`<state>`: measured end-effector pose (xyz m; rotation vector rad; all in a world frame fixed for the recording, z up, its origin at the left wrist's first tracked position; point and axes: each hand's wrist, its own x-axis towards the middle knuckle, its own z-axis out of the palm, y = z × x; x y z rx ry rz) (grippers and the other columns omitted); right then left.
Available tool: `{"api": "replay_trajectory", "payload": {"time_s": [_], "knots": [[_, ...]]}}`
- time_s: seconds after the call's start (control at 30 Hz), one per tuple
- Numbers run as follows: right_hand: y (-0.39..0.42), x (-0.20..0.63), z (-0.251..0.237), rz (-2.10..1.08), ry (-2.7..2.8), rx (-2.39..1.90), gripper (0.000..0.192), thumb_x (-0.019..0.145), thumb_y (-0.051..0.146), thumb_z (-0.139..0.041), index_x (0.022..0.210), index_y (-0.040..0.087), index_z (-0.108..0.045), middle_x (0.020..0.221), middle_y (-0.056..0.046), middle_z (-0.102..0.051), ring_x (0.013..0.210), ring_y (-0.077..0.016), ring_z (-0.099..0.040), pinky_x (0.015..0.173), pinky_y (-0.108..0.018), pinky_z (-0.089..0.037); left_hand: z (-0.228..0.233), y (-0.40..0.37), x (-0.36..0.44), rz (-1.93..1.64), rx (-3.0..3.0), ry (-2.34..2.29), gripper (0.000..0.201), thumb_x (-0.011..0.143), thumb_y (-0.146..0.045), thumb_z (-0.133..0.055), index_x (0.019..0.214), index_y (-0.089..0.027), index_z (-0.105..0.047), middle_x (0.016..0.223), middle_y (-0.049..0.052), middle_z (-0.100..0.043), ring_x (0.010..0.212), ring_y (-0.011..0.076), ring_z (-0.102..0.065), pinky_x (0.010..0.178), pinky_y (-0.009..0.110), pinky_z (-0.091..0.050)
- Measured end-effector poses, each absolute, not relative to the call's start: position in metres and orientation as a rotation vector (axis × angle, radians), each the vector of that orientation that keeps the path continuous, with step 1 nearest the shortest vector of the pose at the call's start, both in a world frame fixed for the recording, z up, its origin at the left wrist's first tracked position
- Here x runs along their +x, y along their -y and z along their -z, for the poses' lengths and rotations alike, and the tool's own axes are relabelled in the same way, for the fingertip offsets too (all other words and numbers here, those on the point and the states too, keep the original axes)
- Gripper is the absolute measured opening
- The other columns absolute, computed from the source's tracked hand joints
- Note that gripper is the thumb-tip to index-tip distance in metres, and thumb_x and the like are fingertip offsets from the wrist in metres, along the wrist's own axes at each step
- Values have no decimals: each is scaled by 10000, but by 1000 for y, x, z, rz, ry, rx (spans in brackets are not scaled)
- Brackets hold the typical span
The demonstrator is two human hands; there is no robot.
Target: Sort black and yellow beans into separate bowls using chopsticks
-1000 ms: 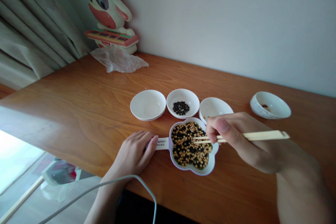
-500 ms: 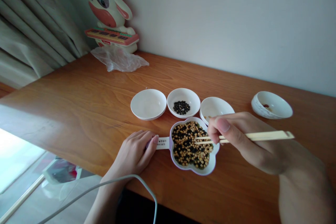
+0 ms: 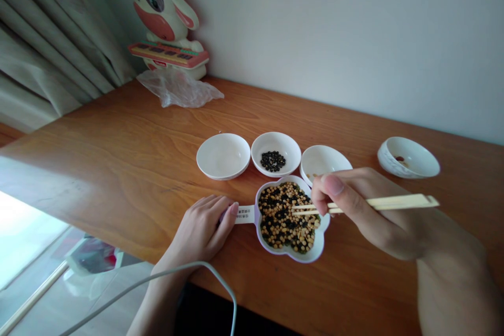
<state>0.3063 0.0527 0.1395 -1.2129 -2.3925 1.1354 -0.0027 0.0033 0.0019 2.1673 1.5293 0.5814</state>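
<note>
Head view: the right hand point(image 3: 366, 210) is pinched around a pair of wooden chopsticks point(image 3: 394, 202), thumb on top, fingers curled shut on the sticks. Their tips reach in over the flower-shaped dish point(image 3: 321, 244), right down among the mixed beans point(image 3: 285, 218), yellow and black together. Whether a bean is caught between the tips, I can't tell. Against half a second ago there's barely a change: the hand sits in the same spot and the tips remain in the same patch of beans. The whole scene has only drifted a touch, which looks like the camera.

The left hand point(image 3: 200, 228) lies flat on the wooden table point(image 3: 118, 157), fingers loosely bent, fingertips touching the dish's labelled handle point(image 3: 244, 214), just as before.

Behind the dish stand three white bowls in a row: the left bowl point(image 3: 223, 156), the middle bowl point(image 3: 276, 153) with a small heap of black beans point(image 3: 273, 160), and the right bowl point(image 3: 325, 160), partly behind the right hand. A fourth bowl point(image 3: 408, 157) stands well apart on the right. Far back by the wall, a cow figure point(image 3: 163, 16) above a crumpled plastic bag point(image 3: 179, 89). A white cable point(image 3: 189, 273) loops over the left wrist.
</note>
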Motion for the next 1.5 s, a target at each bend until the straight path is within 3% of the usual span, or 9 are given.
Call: {"api": "replay_trajectory", "payload": {"time_s": [0.33,0.5,0.7,1.0,1.5], "knots": [[-54,321,-145,-1052,2335,-1201,550,1093,576,-288,831,243,-637,771,-15,-667,731,-182,-604,702,-345,-431,-2,-4,-2,-570,2166,-1538,358,1114,-359,-388,810,-228,-524,816,32,-639,772,210,-591,769,344,-445],[-53,345,-156,-740,2261,-1207,642,1096,569,-182,818,261,-672,768,-38,-668,751,-215,-601,753,-387,-422,-2,-4,-2,-587,2169,-1535,349,1115,-356,-392,812,-230,-512,813,30,-638,762,205,-591,756,342,-441],[-59,367,-164,-483,2173,-1335,663,1098,552,-176,773,260,-674,821,-59,-696,855,-256,-613,818,-410,-395,-2,-4,-3,-593,2187,-1533,356,1113,-364,-387,807,-233,-512,800,30,-634,746,209,-591,758,342,-446],[-60,369,-168,-477,2156,-1405,694,1084,617,-168,750,238,-643,779,-43,-635,770,-204,-541,769,-387,-356,3,-4,-6,-574,2193,-1521,338,1115,-364,-388,843,-236,-540,833,34,-655,774,215,-615,760,343,-447],[-66,380,-164,-665,2120,-1409,688,1058,682,-227,794,250,-692,759,-44,-680,723,-203,-604,707,-365,-424,4,-5,-6,-560,2189,-1541,343,1116,-382,-385,861,-244,-567,871,41,-687,801,228,-633,774,353,-463]]}}
